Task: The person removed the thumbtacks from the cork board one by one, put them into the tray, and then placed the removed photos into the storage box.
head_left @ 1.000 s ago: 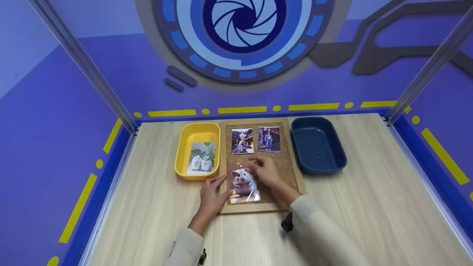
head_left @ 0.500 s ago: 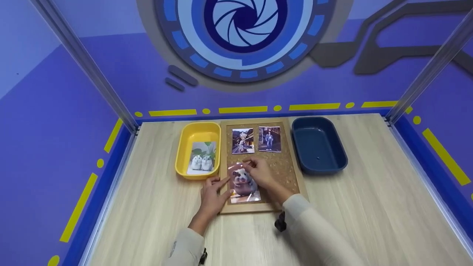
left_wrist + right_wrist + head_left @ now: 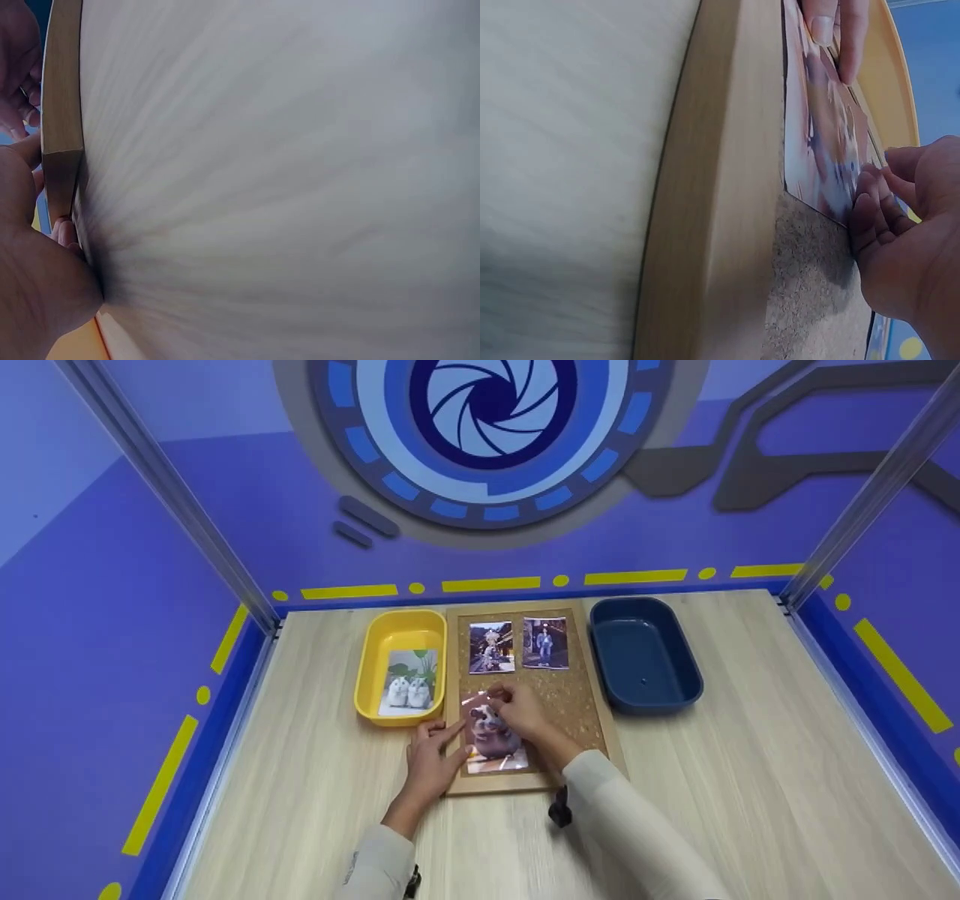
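Observation:
A glossy hamster photo (image 3: 493, 739) lies on the lower left of a wood-framed cork board (image 3: 570, 705). My left hand (image 3: 431, 757) rests at the board's left side, its thumb and forefinger touching the photo's left edge. In the left wrist view, other fingers of that hand (image 3: 37, 255) lie along the board's wooden edge. At the photo's top is my right hand (image 3: 521, 711), thumb and forefinger close together; whether they pinch something small is hidden. In the right wrist view, the right hand's curled fingers (image 3: 877, 210) touch the photo near its upper edge.
Two smaller photos (image 3: 491, 647) sit side by side on the board's upper part. Left of the board is a yellow tray (image 3: 364, 675) holding a photo of two white hamsters (image 3: 409, 684). A dark blue tray (image 3: 646, 656) stands on the right. Purple panels enclose the table.
My right hand has moved left along the hamster photo's top, from its right corner towards the middle. The left hand and the photo have stayed in place.

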The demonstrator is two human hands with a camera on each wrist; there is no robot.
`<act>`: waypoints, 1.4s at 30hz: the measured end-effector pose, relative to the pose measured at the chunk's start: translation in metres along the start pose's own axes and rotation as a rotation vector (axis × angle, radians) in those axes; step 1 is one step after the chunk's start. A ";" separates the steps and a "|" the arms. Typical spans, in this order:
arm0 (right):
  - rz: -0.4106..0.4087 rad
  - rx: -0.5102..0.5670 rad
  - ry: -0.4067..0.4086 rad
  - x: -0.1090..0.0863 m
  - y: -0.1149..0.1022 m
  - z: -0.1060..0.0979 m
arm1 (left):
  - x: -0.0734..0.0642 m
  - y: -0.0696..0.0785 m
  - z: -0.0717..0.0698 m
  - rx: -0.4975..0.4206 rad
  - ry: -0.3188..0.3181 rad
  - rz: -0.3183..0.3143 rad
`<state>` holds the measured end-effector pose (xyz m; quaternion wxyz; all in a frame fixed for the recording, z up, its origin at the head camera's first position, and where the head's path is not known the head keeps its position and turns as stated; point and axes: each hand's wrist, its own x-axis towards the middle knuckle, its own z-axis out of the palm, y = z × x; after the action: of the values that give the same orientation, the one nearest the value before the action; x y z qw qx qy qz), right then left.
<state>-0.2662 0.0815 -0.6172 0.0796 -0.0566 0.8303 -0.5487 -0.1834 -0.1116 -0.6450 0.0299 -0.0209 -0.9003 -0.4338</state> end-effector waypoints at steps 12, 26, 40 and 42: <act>-0.040 -0.149 0.034 0.003 -0.001 0.003 | 0.000 -0.001 -0.001 0.001 -0.017 -0.001; -0.092 -0.249 0.101 0.006 -0.002 0.013 | 0.001 0.001 0.000 0.007 -0.006 -0.031; 0.023 -0.300 0.125 0.013 -0.006 0.015 | 0.002 0.000 0.000 -0.027 -0.013 -0.031; 0.022 -0.317 0.143 0.014 -0.007 0.015 | 0.001 0.000 0.000 -0.028 -0.013 -0.027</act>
<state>-0.2765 0.0629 -0.6175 0.0167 -0.0202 0.9104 -0.4128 -0.1849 -0.1111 -0.6451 0.0176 -0.0120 -0.8945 -0.4465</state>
